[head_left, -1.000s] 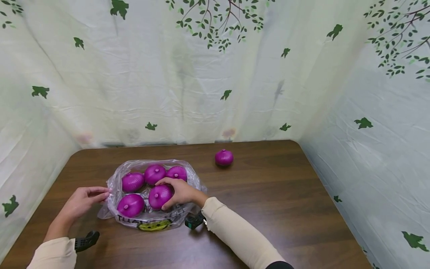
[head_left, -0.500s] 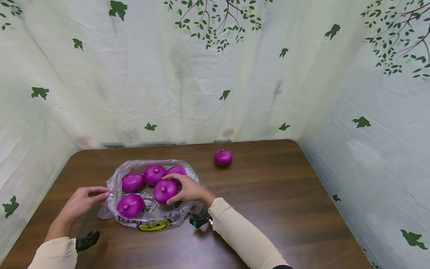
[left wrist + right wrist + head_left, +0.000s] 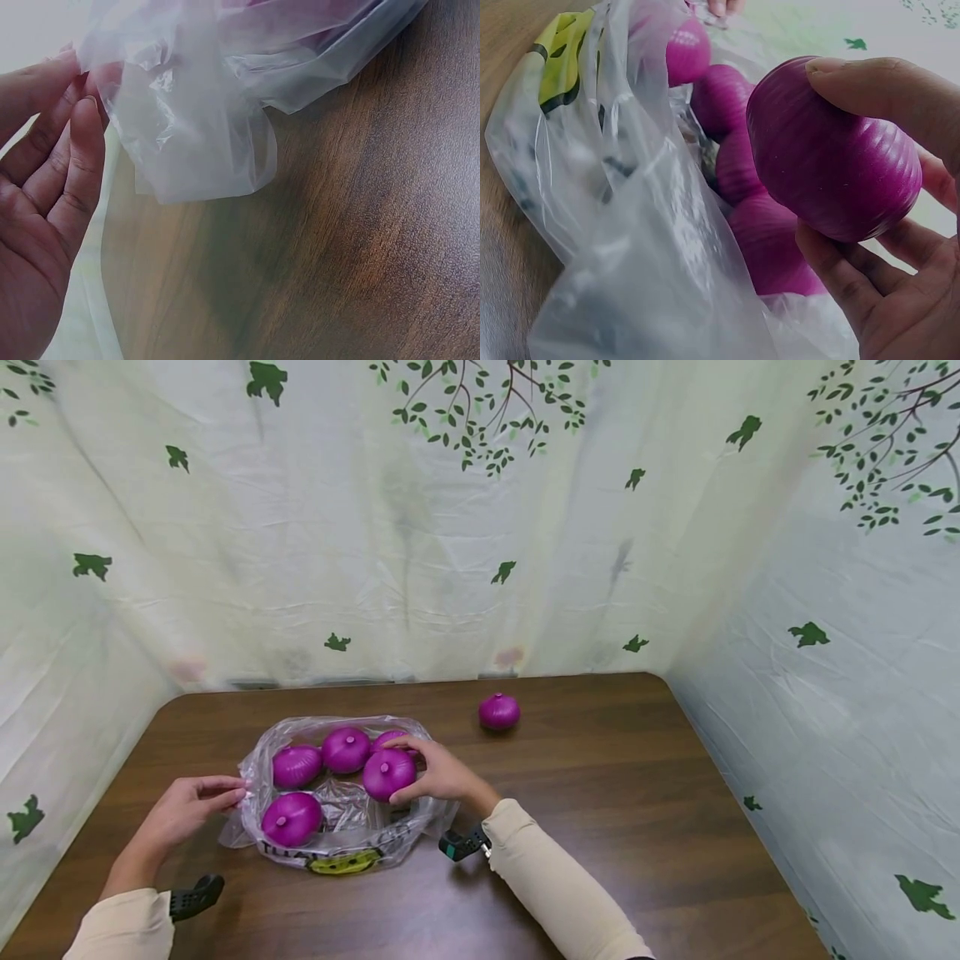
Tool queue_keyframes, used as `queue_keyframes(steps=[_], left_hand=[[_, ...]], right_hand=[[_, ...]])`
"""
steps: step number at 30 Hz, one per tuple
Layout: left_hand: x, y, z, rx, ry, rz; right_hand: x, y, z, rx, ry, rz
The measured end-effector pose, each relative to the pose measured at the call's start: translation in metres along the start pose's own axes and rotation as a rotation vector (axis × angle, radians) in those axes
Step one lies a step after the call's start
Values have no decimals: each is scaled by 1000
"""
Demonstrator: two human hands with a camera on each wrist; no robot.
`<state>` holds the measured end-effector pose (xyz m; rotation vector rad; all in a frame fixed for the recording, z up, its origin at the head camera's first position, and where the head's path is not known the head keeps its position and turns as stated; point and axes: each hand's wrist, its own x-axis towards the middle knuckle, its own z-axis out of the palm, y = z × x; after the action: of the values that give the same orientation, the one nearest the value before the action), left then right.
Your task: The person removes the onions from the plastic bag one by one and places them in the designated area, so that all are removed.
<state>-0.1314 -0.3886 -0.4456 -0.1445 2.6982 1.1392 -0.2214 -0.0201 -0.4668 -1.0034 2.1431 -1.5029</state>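
Note:
In the head view a clear plastic bag (image 3: 408,839) lies with its mouth spread wide on the table. Several purple onions sit in it, one of them an onion (image 3: 291,818) at the front left. My right hand (image 3: 446,774) grips another onion (image 3: 388,775), lifted over the bag's right part and partly covering the onion behind. In the right wrist view the thumb lies over this onion (image 3: 832,157) and the fingers reach beneath it. My left hand (image 3: 183,810) pinches the bag's left edge; the left wrist view shows the plastic (image 3: 187,142) between thumb and fingers.
A single onion (image 3: 499,712) stands on the brown wooden table (image 3: 600,810) near its back edge, right of the bag. Behind the table hangs a pale curtain (image 3: 420,568) printed with leaves, continuing along both sides.
My right hand has raised the onion from the bag's front right and carried it rightward and farther back. Crumpled plastic shows where it lay. My left hand stays at the bag's edge.

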Motion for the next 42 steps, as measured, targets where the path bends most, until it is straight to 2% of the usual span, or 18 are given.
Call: queue_keyframes(steps=[21, 35, 42], left_hand=[[0, -1, -1, 5, 2, 2], [-2, 0, -2, -1, 0, -1], [0, -1, 0, -4, -1, 7]], right_hand=[[-16, 11, -26, 49, 65, 36], [-24, 14, -46, 79, 97, 22], [-30, 15, -60, 21, 90, 45]])
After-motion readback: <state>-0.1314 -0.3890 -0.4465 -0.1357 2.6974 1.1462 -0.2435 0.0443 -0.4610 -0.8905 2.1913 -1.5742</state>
